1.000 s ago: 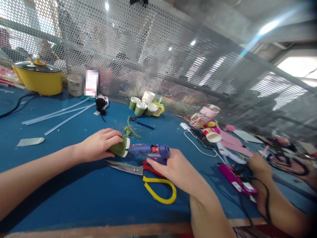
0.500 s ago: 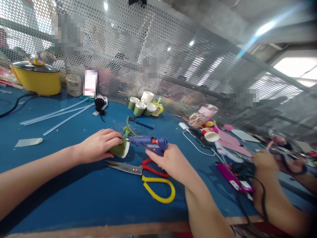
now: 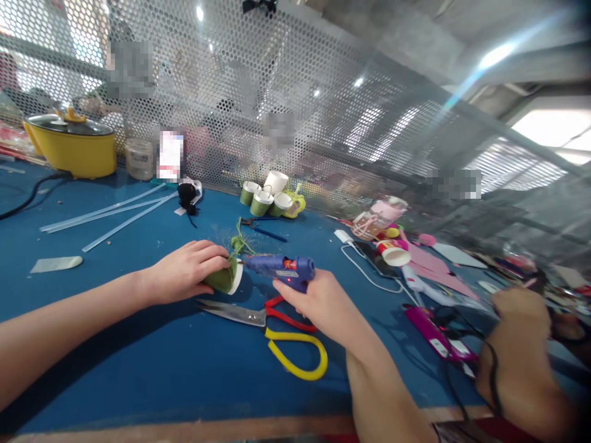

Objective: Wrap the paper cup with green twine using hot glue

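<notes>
My left hand (image 3: 196, 271) is closed around a small paper cup (image 3: 222, 278) covered in green, which lies tipped with its white rim to the right. A strand of green yarn (image 3: 239, 241) trails up from the cup's edge. In my right hand (image 3: 318, 298) is a blue hot glue gun (image 3: 286, 269), its small light glowing red. The gun's nozzle points left and meets or nearly meets the cup's rim; I cannot tell which. Just below both hands lie scissors (image 3: 249, 315) with one red and one yellow handle.
Behind the hands are pliers (image 3: 265, 229) and several green-wrapped cups (image 3: 262, 200). Glue sticks (image 3: 115, 209) lie to the left, near a yellow electric pot (image 3: 74, 147). A magenta power strip (image 3: 434, 335) with cables sits right, beside another person's arm (image 3: 521, 344).
My hands, the cup and the glue gun hold nearly the same place. The other person's hand at the right has moved further right. The view has shifted slightly.
</notes>
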`<state>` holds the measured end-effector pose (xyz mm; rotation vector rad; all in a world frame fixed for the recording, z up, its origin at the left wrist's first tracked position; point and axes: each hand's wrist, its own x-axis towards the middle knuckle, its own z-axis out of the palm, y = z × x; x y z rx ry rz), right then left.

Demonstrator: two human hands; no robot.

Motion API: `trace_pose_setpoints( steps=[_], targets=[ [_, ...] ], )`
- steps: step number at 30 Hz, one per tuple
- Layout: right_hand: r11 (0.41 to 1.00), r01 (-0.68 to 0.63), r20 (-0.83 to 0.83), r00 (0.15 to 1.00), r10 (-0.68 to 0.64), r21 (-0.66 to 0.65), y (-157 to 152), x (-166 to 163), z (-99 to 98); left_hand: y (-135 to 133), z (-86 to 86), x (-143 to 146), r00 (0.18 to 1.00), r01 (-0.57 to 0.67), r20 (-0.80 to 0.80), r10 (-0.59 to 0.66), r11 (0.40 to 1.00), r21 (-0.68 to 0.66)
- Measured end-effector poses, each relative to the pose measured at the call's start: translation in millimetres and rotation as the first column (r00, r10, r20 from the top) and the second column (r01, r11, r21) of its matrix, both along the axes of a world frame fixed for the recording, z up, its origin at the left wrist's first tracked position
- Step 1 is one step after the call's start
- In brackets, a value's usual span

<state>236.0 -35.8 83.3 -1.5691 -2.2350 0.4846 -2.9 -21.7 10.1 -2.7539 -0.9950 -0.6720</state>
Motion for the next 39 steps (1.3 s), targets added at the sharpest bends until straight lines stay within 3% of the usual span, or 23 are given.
trace_pose_setpoints(
  steps=[14, 28, 34, 37, 39],
  targets=[
    [1.0, -0.016, 0.007, 1.0, 0.016, 0.02, 3.4, 3.7, -2.7, 0.1, -1.7, -0.1, 1.0, 0.0, -0.009, 0.0, 1.0, 0.005],
    [0.996, 0.026, -0.058, 0.998, -0.031, -0.086, -0.8, 5.9, 1.8, -2.6, 0.8, 0.8, 1.0, -0.016, -0.001, 0.016, 1.0, -0.008],
    [0.981, 0.0, -0.258, 0.965, -0.051, -0.195, 10.5, 11.3, -4.4, 0.5, -1.5, -1.1, 0.998, -0.036, 0.05, 0.039, 0.997, -0.069],
    [0.972, -0.08, -0.423, 0.906, -0.021, -0.219, 19.6, 13.6, -11.0, 1.8, -2.9, -2.2, 0.992, -0.058, 0.104, 0.071, 0.991, -0.119],
    [0.975, -0.065, -0.526, 0.848, -0.06, -0.214, 27.5, 15.6, -15.9, 2.4, -3.6, -2.5, 0.986, -0.07, 0.144, 0.089, 0.989, -0.134]
  ],
)
